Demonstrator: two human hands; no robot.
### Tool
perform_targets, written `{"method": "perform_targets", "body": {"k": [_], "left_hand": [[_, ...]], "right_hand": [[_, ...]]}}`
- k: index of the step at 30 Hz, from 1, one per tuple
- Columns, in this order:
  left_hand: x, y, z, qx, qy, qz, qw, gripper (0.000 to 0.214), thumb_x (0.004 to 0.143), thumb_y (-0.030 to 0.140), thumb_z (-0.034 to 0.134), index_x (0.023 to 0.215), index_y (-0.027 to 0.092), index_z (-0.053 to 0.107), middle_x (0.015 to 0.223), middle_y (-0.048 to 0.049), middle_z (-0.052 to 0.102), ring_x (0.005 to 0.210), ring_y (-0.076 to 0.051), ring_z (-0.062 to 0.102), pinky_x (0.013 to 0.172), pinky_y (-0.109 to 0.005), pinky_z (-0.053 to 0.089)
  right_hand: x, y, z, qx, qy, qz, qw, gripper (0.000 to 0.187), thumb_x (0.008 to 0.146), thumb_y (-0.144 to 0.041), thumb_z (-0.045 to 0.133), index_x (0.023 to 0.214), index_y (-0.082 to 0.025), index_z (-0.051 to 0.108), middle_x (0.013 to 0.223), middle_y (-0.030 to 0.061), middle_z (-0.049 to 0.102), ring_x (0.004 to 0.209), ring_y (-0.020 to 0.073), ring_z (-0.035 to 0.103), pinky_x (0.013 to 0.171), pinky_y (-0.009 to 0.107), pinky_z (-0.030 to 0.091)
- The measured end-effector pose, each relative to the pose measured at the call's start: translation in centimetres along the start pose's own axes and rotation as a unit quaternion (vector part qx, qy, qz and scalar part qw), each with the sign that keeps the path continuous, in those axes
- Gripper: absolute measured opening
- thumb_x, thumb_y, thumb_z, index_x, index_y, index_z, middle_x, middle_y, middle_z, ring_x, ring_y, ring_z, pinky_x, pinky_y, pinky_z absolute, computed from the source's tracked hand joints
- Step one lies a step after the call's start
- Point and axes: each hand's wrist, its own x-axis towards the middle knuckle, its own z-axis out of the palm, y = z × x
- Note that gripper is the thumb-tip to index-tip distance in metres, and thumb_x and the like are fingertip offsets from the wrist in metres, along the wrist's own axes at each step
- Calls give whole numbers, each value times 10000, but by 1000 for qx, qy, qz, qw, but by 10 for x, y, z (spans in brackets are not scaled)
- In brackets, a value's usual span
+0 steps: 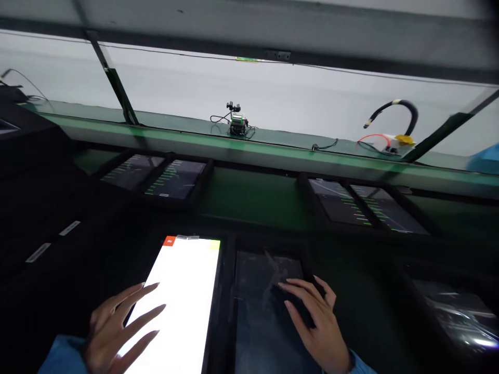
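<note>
The left hand point(103, 332) is spreading its fingers wide over the left side of a brightly lit white rectangular screen point(183, 306) with red and yellow-green upper corners. The right hand point(323, 327) is curving its parted fingers over the right side of a dark glossy rectangular panel point(259, 311). Neither is visibly gripping anything; whether the fingertips are touching is impossible to tell. Both pieces are lying side by side toward the counter's near edge, in black surrounds. The person appears to be handling or checking this pair; further contact would be calling for light, flat fingertips, clear of the dividing strip.

Beyond, on the dark green counter point(253, 195), dark screens with green lines point(175, 179) are lying toward the far-left corner, and a similar pair point(339, 202) is lying toward the far-right. A small black-and-green device point(237, 123) is standing on a ledge past the far edge. Nothing is visibly blocking either hand.
</note>
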Motion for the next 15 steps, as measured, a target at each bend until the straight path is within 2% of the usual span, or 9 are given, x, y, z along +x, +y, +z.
{"method": "perform_targets", "body": {"k": [3,5,9,12,15], "left_hand": [[7,-1,-4,-14,9,6,1000,386,883,261,420,1220,440,484,1354,-14,457,1232,-333,419,873,-584,388],[20,-4,-5,-7,28,7,1000,332,899,261,446,1194,403,501,1343,-37,447,1231,-337,412,883,-573,392],[74,-16,3,67,5,-1,998,216,928,320,467,1117,342,570,1258,-60,496,1168,-330,426,850,-540,401],[121,-26,18,101,13,80,992,194,934,297,464,1059,291,613,1140,-80,540,1074,-295,464,808,-477,404],[156,-32,29,121,24,138,983,163,923,263,493,993,268,640,1058,-83,552,1024,-287,477,783,-445,384]], "right_hand": [[1,-2,-1,2,6,-9,1000,243,942,-283,500,1182,-248,506,1045,-39,688,1028,158,624,1085,384,143],[0,-6,-4,2,11,-17,1000,242,937,-266,503,1178,-243,507,1047,-38,691,1028,161,623,1088,390,139],[-13,-20,-12,-7,16,-14,1000,229,922,-248,510,1151,-245,521,1003,-35,700,1022,170,628,1096,387,145],[-31,-31,-22,-21,17,-10,1000,206,905,-275,520,1108,-265,548,917,-49,705,965,170,652,1110,355,147],[-52,-41,-33,-45,57,11,997,182,865,-246,549,1043,-271,578,823,-52,705,857,177,685,1121,374,165]]}}
